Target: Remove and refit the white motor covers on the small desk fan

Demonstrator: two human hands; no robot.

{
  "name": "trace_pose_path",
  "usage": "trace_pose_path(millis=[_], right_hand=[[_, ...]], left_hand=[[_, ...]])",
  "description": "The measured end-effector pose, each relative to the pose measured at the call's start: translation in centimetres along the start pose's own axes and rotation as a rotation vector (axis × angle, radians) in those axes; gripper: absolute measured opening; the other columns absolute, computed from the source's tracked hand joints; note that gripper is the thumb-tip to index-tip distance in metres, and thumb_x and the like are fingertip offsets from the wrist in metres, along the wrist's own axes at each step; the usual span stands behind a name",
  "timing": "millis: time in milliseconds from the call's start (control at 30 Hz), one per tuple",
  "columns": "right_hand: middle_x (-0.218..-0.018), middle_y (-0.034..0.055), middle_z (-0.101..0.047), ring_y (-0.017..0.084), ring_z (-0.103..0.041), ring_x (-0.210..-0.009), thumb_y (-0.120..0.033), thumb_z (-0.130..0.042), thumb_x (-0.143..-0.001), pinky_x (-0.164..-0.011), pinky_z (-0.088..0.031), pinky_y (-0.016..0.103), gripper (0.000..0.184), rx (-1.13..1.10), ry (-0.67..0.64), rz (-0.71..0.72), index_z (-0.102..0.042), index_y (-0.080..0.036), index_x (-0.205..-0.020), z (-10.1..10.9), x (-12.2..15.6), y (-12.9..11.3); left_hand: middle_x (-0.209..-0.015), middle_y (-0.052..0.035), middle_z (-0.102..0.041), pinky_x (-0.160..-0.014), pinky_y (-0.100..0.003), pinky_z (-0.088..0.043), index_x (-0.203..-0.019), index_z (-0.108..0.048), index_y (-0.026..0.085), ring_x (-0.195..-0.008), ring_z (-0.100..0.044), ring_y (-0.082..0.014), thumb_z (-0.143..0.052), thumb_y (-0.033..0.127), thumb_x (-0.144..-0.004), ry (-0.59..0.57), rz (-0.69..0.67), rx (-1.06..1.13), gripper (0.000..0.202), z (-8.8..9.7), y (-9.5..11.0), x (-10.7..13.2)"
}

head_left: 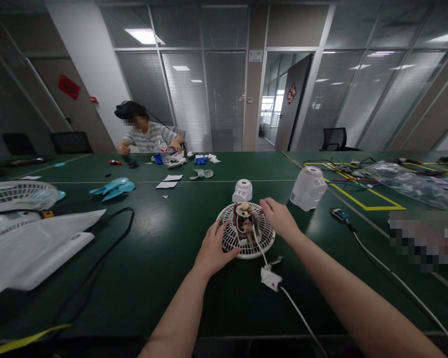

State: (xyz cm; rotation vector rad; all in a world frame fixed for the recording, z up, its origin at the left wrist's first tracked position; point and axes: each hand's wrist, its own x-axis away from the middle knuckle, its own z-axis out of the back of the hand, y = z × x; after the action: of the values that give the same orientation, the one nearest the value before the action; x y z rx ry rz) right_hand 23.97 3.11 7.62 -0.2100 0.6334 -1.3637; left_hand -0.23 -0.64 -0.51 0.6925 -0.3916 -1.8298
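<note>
A round white fan grille point(268, 242) lies on the green table in front of me, with an exposed fan motor point(245, 219) and wiring standing on its middle. My left hand point(215, 251) cups the grille's near left rim, thumb and fingers spread around it. At the far right rim, my right hand point(280, 219) has its fingers bent and close together on the edge; the fingertips are partly hidden. A white cable runs from the motor to a small white box point(271, 279) at the near side. Just behind the grille stands a white vented motor cover point(242, 191).
A larger white housing point(309, 189) stands at right, near a blue-ended plug point(339, 214) on a cable. Light-blue fan blades point(114, 188), another white grille point(22, 191) and a white plastic part point(52, 258) lie left. A co-worker point(145, 132) sits across the table.
</note>
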Motion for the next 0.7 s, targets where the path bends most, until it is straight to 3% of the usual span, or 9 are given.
trace_pose_path(millis=[100,200,300,433,567,700], right_hand=[[-0.113,0.0077,-0.065,0.02,-0.061,-0.103,-0.043,-0.041,-0.093,-0.089,-0.044,0.031,0.037,-0.023,0.043,-0.013,-0.056,-0.022,-0.12,-1.5,-5.8,0.1],[-0.136,0.0124,-0.048,0.024,-0.052,-0.12,-0.041,-0.054,-0.086,-0.098,-0.039,0.034,0.053,-0.045,0.051,-0.044,-0.044,-0.021,-0.135,-4.1,-10.5,-0.1],[-0.147,0.0165,-0.031,0.031,-0.049,-0.124,-0.047,-0.066,-0.076,-0.1,-0.038,0.041,0.078,-0.074,0.029,-0.106,-0.034,-0.023,-0.143,-6.7,-13.2,-0.1],[-0.139,0.0187,-0.037,0.034,-0.055,-0.115,-0.043,-0.079,-0.061,-0.097,-0.041,0.046,0.09,-0.139,-0.007,-0.172,-0.039,-0.023,-0.138,-8.7,-14.5,0.6],[-0.134,0.0186,-0.042,0.03,-0.054,-0.115,-0.042,-0.078,-0.061,-0.099,-0.041,0.043,0.091,-0.24,0.061,-0.208,-0.033,-0.021,-0.138,-8.0,-14.6,1.7],[-0.136,0.0191,-0.044,0.026,-0.052,-0.118,-0.055,-0.058,-0.078,-0.095,-0.046,0.039,0.088,-0.379,0.177,-0.181,-0.011,-0.018,-0.142,-4.2,-12.9,2.4]], left_hand=[[-0.155,-0.0078,-0.023,-0.113,-0.049,-0.028,-0.144,-0.034,0.029,-0.142,-0.024,-0.032,-0.07,0.053,-0.07,-0.003,-0.013,0.006,0.087,0.1,0.0,-0.2],[-0.156,-0.0074,-0.022,-0.114,-0.049,-0.027,-0.145,-0.033,0.028,-0.142,-0.023,-0.0314,-0.07,0.052,-0.07,-0.006,-0.02,0.007,0.087,0.3,0.1,-0.3],[-0.155,-0.007,-0.023,-0.114,-0.049,-0.027,-0.144,-0.035,0.028,-0.142,-0.024,-0.0309,-0.07,0.051,-0.069,-0.008,-0.014,0.003,0.085,0.5,0.2,-0.4],[-0.155,-0.0049,-0.024,-0.114,-0.048,-0.028,-0.143,-0.036,0.03,-0.142,-0.024,-0.0294,-0.069,0.053,-0.07,0.0,-0.015,0.003,0.083,0.8,0.3,-0.5],[-0.156,-0.0036,-0.023,-0.114,-0.047,-0.028,-0.143,-0.036,0.03,-0.142,-0.024,-0.0296,-0.069,0.053,-0.07,-0.01,-0.001,-0.002,0.084,1.0,0.4,-0.6],[-0.157,-0.0047,-0.021,-0.114,-0.048,-0.027,-0.144,-0.035,0.03,-0.142,-0.024,-0.0311,-0.07,0.052,-0.069,-0.018,-0.001,0.008,0.086,0.8,0.2,-0.5]])
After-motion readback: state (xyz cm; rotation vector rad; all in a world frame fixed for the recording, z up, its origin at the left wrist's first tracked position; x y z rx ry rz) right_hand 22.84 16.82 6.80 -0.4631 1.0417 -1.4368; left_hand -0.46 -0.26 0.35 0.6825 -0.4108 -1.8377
